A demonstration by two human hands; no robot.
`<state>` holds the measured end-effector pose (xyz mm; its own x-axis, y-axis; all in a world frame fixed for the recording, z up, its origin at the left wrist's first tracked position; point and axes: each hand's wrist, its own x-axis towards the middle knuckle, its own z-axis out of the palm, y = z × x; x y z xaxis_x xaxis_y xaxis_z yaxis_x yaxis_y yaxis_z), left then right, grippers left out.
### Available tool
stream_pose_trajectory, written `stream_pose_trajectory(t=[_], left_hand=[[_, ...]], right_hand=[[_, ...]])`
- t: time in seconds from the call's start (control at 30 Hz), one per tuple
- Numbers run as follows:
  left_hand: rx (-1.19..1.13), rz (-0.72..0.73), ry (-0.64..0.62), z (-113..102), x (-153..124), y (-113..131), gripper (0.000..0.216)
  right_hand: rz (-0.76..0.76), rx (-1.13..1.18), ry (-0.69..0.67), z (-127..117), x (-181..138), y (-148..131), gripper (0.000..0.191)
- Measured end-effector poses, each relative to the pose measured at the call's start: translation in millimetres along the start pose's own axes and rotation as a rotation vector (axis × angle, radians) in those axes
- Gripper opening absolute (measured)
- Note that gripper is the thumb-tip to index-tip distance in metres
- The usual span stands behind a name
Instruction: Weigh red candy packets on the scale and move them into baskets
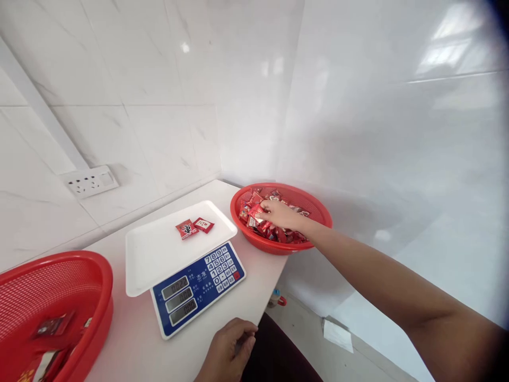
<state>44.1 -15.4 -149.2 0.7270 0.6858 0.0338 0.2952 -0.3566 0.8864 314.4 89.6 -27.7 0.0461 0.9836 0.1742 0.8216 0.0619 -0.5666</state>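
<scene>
My right hand (278,213) reaches into the red basket (314,204) at the table's far corner, fingers pinched on a red snack packet (255,213) among several others. Two red packets (194,227) lie on the white tray of a blue-faced electronic scale (159,254) in the middle of the table. My left hand (226,350) rests on the table's near edge beside the scale's keypad, fingers curled, holding nothing that I can see.
A second red basket (91,276) with a few packets stands at the near left. A wall socket (92,181) sits on the tiled wall behind the scale. On the floor below the table edge lie a white paper and a small object.
</scene>
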Motion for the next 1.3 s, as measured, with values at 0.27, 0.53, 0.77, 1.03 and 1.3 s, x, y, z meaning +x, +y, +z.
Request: stream_pose_trajectory(t=[0.27, 0.53, 0.77, 1.03, 1.3], left_hand=[[-0.02, -0.027, 0.053, 1.8, -0.7, 0.4, 0.02], [-0.019, -0.033, 0.074, 2.5, -2.4, -0.5, 0.022], [-0.04, -0.059, 0.08, 1.3, -3.4, 2.5, 0.022], [-0.031, -0.032, 0.076, 2.8, -1.4, -0.9, 0.021], [0.002, 0.037, 0.05, 4.0, 0.2, -11.0, 0.02]], right_hand=[[0.034, 0.353, -0.033, 48.2, 36.5, -56.7, 0.01], [0.073, 0.209, -0.023, 100.3, 69.2, -92.4, 0.039], [0.014, 0.266, -0.123, 116.0, 75.8, -107.1, 0.034], [-0.045, 0.125, -0.061, 112.6, 73.6, -89.6, 0.052], [0.029, -0.057, 0.052, 62.3, 73.9, -39.3, 0.053]])
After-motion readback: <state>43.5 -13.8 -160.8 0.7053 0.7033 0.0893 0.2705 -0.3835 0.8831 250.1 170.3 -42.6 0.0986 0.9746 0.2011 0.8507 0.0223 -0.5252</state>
